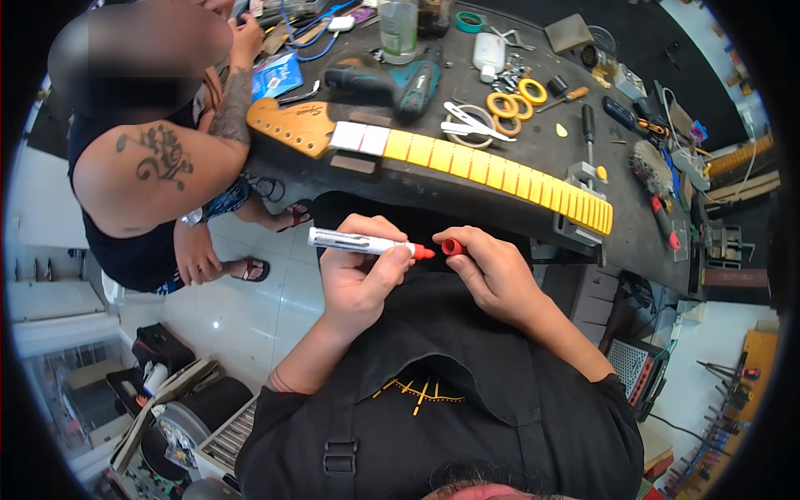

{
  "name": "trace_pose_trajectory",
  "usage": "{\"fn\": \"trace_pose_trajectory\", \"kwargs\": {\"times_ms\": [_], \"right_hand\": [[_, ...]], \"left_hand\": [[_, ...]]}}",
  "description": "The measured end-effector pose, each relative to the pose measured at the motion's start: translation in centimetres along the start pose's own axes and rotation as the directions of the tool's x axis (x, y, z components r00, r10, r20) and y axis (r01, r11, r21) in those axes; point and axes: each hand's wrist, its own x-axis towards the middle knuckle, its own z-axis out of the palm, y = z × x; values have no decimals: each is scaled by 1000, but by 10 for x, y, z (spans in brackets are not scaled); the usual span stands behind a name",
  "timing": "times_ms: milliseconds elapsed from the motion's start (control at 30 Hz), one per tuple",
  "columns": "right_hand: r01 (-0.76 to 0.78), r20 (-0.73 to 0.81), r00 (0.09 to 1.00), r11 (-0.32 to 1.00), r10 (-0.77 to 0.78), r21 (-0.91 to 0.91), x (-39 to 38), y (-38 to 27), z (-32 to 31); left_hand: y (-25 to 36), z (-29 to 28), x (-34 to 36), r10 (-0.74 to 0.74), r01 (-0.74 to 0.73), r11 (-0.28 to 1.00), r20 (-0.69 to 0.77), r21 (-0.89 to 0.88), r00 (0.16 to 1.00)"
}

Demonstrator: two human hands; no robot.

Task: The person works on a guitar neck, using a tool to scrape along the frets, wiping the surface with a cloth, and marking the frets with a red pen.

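Observation:
In front of my chest, my left hand grips a white marker with its red tip bare and turned to the right. Pinched in my right hand is the red marker cap, its open end facing the tip with a small gap between. Just beyond both hands lies a guitar neck along the bench's near edge. Yellow tape covers most of its fretboard, and a white stretch sits near the wooden headstock.
A co-worker sits at the left by the bench. On the dark workbench lie a cordless drill, tape rolls, white scissors, a white bottle and screwdrivers. A clamp-like support holds the neck's right end.

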Motion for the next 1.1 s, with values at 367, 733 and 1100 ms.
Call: {"fn": "trace_pose_trajectory", "kwargs": {"times_ms": [367,733,1100], "right_hand": [[161,26,987,987,-161,-6,11,-10,11],[268,-221,906,894,-361,-359,-4,7,-26],[128,-165,979,991,-122,27,-25,8,-72]], "left_hand": [[4,-1,-3,-25,23,993,15,113,1000],[-8,47,19,-67,67,993,2,97,998],[-18,97,49,-40,41,999,215,0,976]]}}
